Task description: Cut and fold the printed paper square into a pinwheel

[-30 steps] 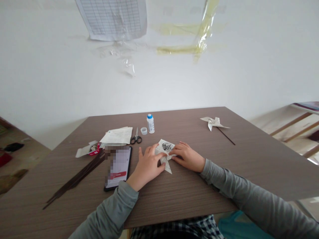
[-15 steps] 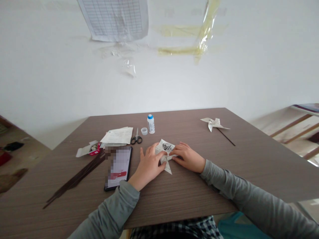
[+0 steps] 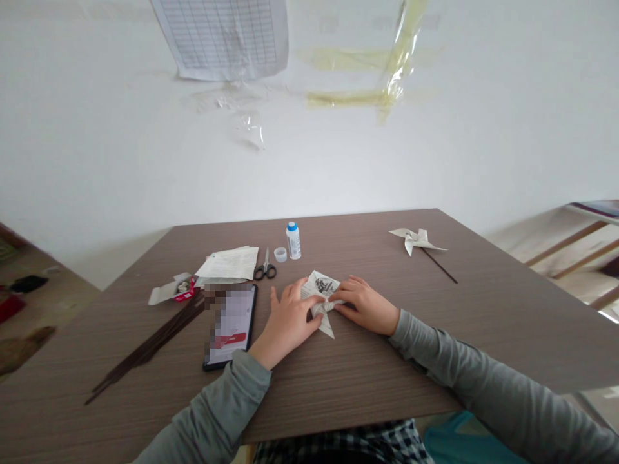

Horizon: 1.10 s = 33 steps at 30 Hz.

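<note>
Left hand in the head view: half open, some fingers spread, thumb and forefinger on the pale printed paper piece, holding it to the brown wood-grain table. Right hand: fingers bent in, thumb and forefinger closed on its right side. Layers under the fingertips too small to read; can't tell which fold each has.

Progress, my read: piece is part folded, one pointed corner sticking out towards the wearer, no stick on it. One white paper pinwheel on a thin dark stick lies finished, far right. Not used up: pale paper stack, dark stick bundle. Black-handled scissors and white blue-topped bottle sit untouched behind the hands.

Vs half a second ago: hands and paper essentially same spot, nothing else moved on the table.
</note>
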Motion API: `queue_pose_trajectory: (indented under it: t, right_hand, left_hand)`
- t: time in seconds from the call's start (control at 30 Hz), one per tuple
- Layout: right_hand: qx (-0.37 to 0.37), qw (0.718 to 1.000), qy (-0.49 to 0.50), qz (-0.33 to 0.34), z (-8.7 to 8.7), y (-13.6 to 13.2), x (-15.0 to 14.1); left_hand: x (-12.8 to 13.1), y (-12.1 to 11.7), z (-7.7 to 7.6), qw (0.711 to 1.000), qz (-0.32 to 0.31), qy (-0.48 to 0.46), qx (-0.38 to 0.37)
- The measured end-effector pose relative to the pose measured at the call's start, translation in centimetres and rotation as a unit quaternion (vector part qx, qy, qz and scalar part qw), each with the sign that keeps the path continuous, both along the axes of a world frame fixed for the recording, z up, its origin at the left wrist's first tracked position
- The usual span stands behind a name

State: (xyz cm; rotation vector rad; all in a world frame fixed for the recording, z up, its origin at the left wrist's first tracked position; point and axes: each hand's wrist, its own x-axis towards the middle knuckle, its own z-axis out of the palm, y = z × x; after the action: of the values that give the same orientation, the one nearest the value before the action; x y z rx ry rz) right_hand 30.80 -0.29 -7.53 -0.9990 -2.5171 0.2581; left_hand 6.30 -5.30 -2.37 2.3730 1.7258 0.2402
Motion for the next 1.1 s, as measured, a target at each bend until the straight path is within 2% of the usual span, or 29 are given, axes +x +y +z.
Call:
queue_pose_trajectory:
  t: [0.3,0.57,0.8,1.1]
  right_hand:
    - [-0.002,1.000,-0.001,0.000,0.09,0.03,0.00]
    - [0.000,1.000,-0.007,-0.001,0.16,0.04,-0.14]
    - [0.010,1.000,0.001,0.007,0.10,0.13,-0.14]
    - [0.016,1.000,0.005,0.013,-0.17,0.30,-0.13]
  left_hand:
    - [0.07,-0.07,0.20,1.000,-0.004,-0.005,0.016]
    - [0.25,-0.34,1.05,1.000,0.000,0.018,-0.007]
    - [-0.07,-0.26,0.63,1.000,-0.012,0.019,0.015]
    - [-0.19,0.05,0.87,1.000,-0.005,0.015,-0.016]
